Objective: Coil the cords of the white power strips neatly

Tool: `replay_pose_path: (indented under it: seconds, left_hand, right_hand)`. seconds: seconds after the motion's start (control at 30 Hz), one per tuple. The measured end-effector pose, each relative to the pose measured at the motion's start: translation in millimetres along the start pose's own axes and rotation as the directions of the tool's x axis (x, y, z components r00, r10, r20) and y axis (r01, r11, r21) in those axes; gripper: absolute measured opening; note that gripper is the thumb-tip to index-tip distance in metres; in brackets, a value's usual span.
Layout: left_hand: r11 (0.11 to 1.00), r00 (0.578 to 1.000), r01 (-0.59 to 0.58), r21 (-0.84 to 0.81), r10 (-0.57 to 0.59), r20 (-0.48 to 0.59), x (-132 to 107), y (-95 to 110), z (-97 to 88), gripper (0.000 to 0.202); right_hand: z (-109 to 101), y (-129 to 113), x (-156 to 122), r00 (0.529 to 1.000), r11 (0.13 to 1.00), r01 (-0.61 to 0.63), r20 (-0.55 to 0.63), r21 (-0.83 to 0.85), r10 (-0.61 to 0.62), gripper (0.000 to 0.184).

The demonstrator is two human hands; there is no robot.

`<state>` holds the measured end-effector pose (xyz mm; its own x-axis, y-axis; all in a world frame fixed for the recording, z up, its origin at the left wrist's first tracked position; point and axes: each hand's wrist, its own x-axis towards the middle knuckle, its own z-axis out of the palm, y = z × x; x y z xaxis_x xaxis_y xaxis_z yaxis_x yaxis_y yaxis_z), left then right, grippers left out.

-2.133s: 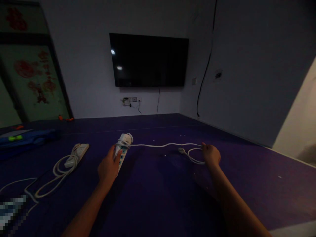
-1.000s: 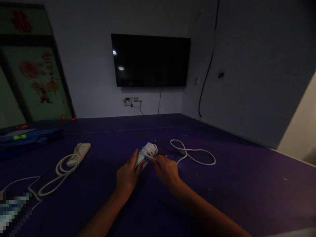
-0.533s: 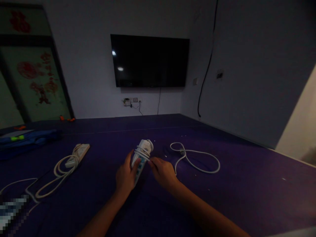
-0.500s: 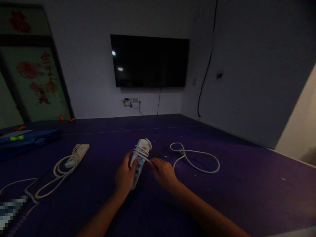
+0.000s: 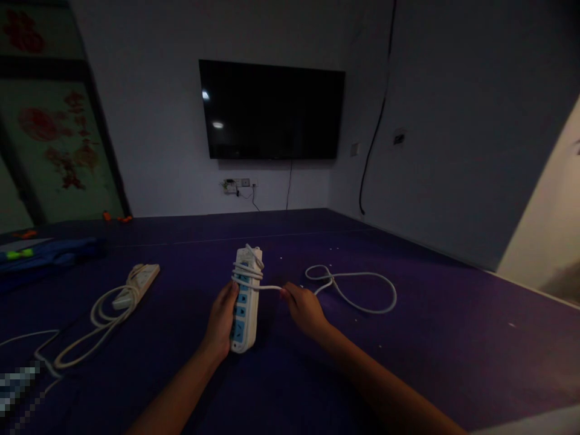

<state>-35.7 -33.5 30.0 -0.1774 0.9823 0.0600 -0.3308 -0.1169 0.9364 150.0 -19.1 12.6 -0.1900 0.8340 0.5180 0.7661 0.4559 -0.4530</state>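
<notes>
Partly cord-wrapped, power strip [image 5: 247, 305], in left hand [image 5: 220, 323]

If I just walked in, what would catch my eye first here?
Probably the white strip with blue sockets near the middle, held in the left hand, its white cord wound around the far end and pinched by the right hand. Next, the big black TV on the wall beyond, then red decorations on the door at far left.
</notes>
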Motion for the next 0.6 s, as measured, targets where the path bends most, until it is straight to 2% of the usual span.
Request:
replay_pose_path:
  seconds: [0.3,0.6]
  left_hand:
    - [0.980,0.981,0.180,-0.082,-0.173,0.083,1.3,-7.1,-2.2,0.044]
    - [0.946,0.948,0.306,-0.108,-0.293,0.126,-2.4,-7.8,-3.7,0.040]
  right_hand:
    - [-5.1,-2.4,-1.0,0.997,0.997,-0.012,-0.074,-0.070,0.007,0.033]
    - [-3.9,-3.2,-1.7,0.999,0.983,0.038,-0.014,-0.178,-0.042,0.031]
